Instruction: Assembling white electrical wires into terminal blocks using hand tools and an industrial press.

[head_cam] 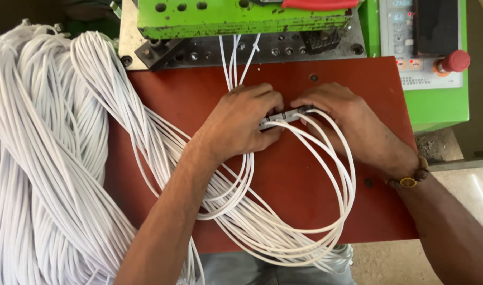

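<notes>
My left hand [241,124] and my right hand [347,124] meet at the middle of a red work plate [299,179]. Between their fingertips they pinch a small grey metal piece [283,117] where several thin white cables [336,174] end. The cables loop out to the right, curve down over the plate's near edge and run back left under my left wrist. A few more white cables [235,58] go straight up from my left hand into the green machine [225,18]. My right wrist wears a bead bracelet [410,181].
A big bundle of white cable [46,158] fills the left side. Behind the plate stands the green machine with a grey metal bed of bolts [273,50]. A control panel [415,37] with a red knob [455,60] sits at the right. A red-handled tool [320,4] lies on top.
</notes>
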